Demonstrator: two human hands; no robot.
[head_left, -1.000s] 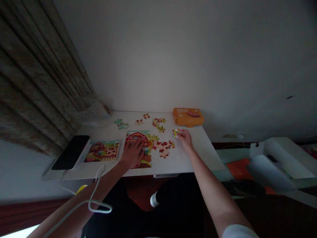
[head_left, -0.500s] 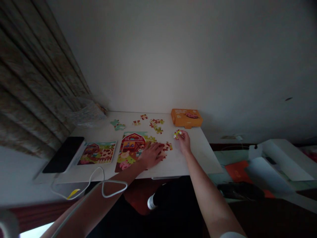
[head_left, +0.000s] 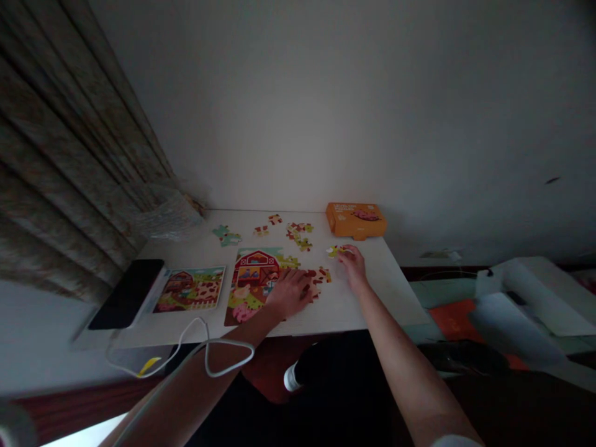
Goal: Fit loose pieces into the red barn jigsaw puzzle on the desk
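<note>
- Pinching a yellow-green and white jigsaw piece between thumb and fingers, the right hand shows in the head view over the right half of the tabletop, short of the far right corner.
- The left hand lies palm down, fingers extended and slightly parted, over the right side of the barn jigsaw section near the middle of the near edge; it grips nothing visible, and what lies under the palm is hidden.
- Brown-patched cow pieces show just beyond the left hand's fingers.
- Toward the far edge lie green pieces, left of centre, and a mixed cluster of pieces, right of centre.
- An orange puzzle box sits at the far right corner, its top down and a tab toward the near edge; its contents cannot be seen.
- A clear plastic bag stands at the far left corner, contents unclear.
- A farm picture card and a smartphone lie toward the near left corner.
</note>
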